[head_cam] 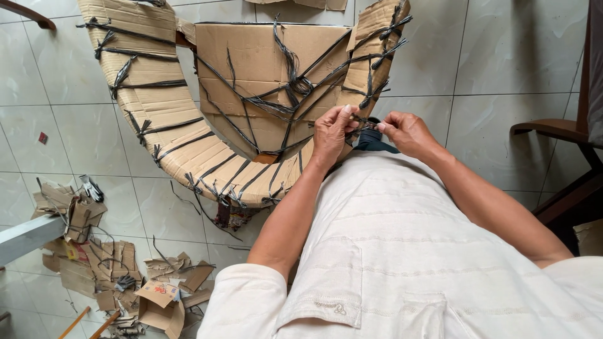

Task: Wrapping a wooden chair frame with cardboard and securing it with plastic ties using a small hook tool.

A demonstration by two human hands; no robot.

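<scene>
A large curved piece wrapped in brown cardboard (188, 144) and tied with many black plastic straps rests against my lap. A flat cardboard panel (264, 75) fills its middle, with straps knotted at its centre. My left hand (333, 135) pinches a black strap (363, 120) at the right arm of the curve. My right hand (405, 133) grips the same strap's other end, fingers closed, a few centimetres from the left hand. The strap's knot is partly hidden by my fingers.
Torn cardboard scraps and cut straps (113, 263) litter the tiled floor at the lower left. Scissors or a small tool (92, 187) lie near them. A dark wooden chair (565, 157) stands at the right edge. A grey beam (25, 238) juts in from the left.
</scene>
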